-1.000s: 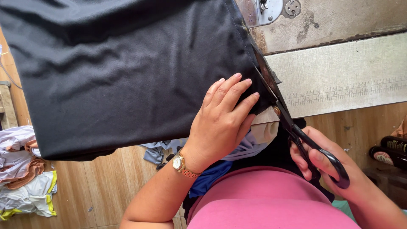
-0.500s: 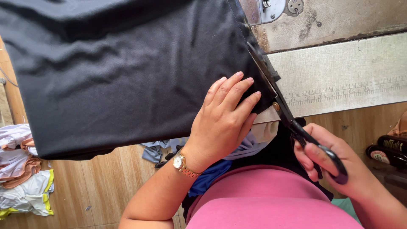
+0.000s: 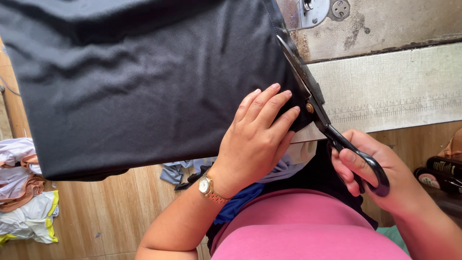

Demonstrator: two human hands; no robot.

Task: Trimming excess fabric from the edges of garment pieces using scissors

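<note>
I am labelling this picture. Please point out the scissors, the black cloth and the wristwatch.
scissors (image 3: 315, 108): head view, on the pivot screw.
black cloth (image 3: 144, 82): head view, on its flat middle.
wristwatch (image 3: 206, 185): head view, on the dial, at the left wrist.

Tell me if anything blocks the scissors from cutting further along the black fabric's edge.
Nothing visible does. The scissors in the right hand lie along the right edge of the black fabric; the left hand presses the cloth flat beside the blades, not across them.
</note>
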